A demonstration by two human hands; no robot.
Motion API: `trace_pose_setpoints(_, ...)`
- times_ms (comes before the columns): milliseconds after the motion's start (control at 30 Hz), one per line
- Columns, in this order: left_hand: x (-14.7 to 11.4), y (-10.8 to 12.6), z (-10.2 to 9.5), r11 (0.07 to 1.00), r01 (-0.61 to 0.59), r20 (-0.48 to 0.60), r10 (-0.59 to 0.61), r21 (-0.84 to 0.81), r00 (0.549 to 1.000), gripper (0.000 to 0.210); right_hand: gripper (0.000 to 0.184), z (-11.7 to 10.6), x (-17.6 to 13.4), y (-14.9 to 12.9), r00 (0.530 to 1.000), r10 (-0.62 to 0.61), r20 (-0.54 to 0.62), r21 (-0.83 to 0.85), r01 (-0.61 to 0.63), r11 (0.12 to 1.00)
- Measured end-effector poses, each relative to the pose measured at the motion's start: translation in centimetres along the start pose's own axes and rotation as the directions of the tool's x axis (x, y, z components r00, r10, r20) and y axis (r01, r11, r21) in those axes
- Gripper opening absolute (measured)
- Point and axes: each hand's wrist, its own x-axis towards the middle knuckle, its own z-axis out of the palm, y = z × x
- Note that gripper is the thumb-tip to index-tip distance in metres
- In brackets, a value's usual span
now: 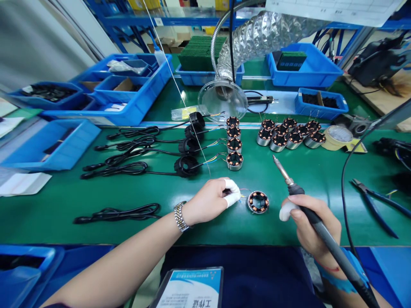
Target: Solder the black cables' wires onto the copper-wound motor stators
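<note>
My left hand (213, 199), white covers on its thumb and finger, is closed around a black part mostly hidden in the fingers. Thin coloured wires (243, 196) stick out from it towards a copper-wound stator ring (257, 202) lying flat on the green bench. From under my left forearm runs a coiled black cable (118, 214). My right hand (329, 222), with a white cover on a fingertip, grips a soldering iron (316, 222). The iron's tip points up and left, above the bench and apart from the stator.
Several black housings with cables (187, 166) are wired beside a column of stators (234, 160). More stators (278, 142) stand at centre right. Cutting pliers (374, 201) lie right. A clear fume hood (208, 100) hangs behind; blue bins (135, 109) line the back. The iron's cord (344, 184) loops at right.
</note>
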Motion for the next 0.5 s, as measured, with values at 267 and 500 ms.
trace_pose_setpoints(267, 0.1, 0.2, 0.1, 1.000, 0.009, 0.001, -0.009, -0.010, 1.000, 0.013, 0.019, 0.5, 0.7, -0.7, 0.997, -0.063, 0.049, -0.133, 0.069, 0.989)
trace_pose_setpoints(500, 0.2, 0.3, -0.2, 0.997, 0.057, 0.063, -0.053, -0.057, 0.997, 0.016, 0.032, 1.8, 0.7, -0.3, 0.983, -0.141, 0.117, -0.143, 0.157, 0.977)
